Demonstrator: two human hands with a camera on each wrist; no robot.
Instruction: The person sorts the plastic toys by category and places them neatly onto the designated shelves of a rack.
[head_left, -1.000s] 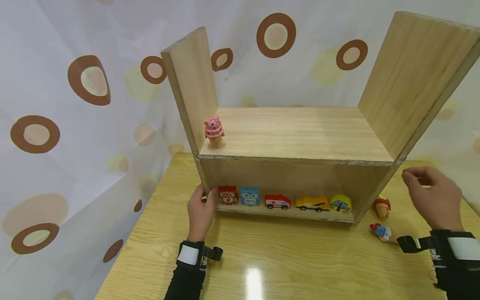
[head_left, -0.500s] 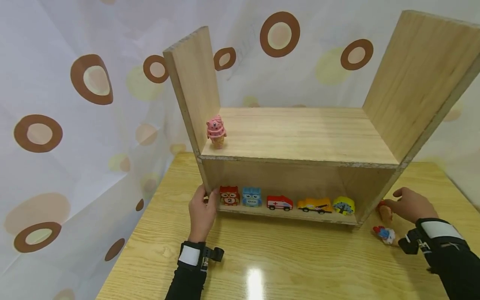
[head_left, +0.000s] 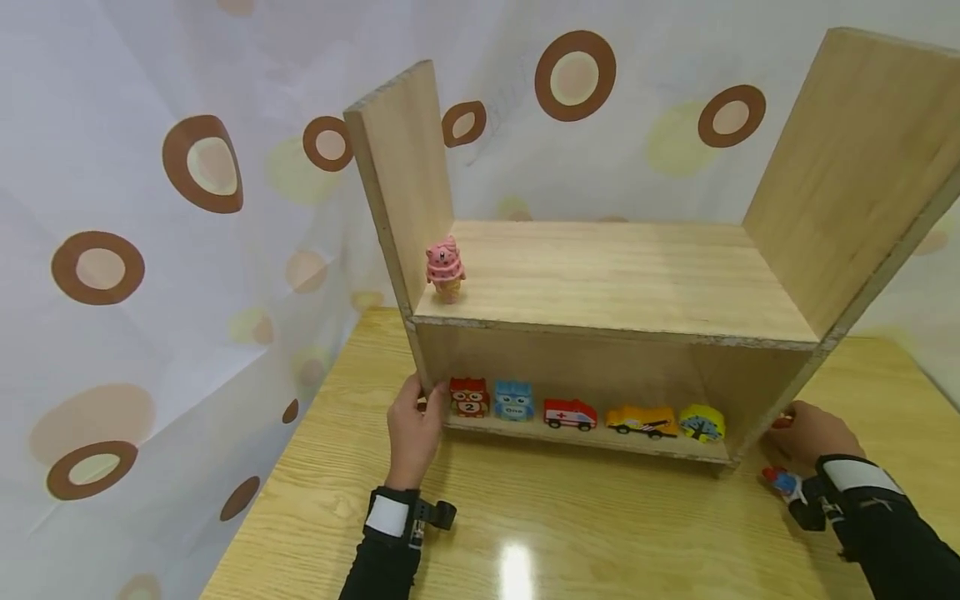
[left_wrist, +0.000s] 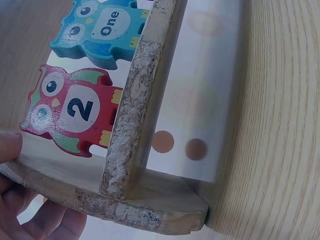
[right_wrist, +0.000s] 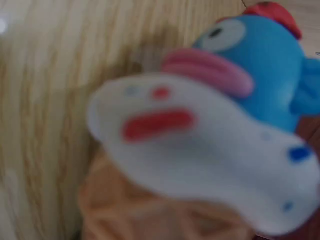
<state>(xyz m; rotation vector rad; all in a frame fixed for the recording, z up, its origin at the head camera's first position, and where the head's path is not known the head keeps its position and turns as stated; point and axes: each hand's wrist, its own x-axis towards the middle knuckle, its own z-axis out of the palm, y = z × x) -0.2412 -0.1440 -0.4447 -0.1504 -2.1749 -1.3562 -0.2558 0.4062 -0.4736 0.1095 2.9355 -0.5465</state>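
Observation:
In the head view my left hand (head_left: pixel 414 435) grips the lower left side panel of a wooden shelf (head_left: pixel 615 333). The left wrist view shows the thumb (left_wrist: pixel 9 146) inside that panel and the fingers outside. Right of the shelf my right hand (head_left: pixel 813 435) holds an ice cream cone toy (head_left: pixel 782 422); only a bit of its red top shows, the rest is hidden by the fingers. Below that hand lies a second ice cream cone toy (head_left: pixel 783 482) with a blue figure, seen large in the right wrist view as a blue head (right_wrist: pixel 270 65) above white cream and a waffle cone.
A pink ice cream cone toy (head_left: pixel 446 268) stands at the upper board's left end. Below stand a red owl (head_left: pixel 469 398), a blue owl (head_left: pixel 513 401), an ambulance (head_left: pixel 570 414), a yellow truck (head_left: pixel 642 421) and a yellow tree (head_left: pixel 702 423). Behind hangs a patterned sheet (head_left: pixel 285 50).
My right hand has come down and leftward from above the table to the red-topped ice cream cone toy, and its fingers have closed round it. The left hand keeps its grip on the shelf.

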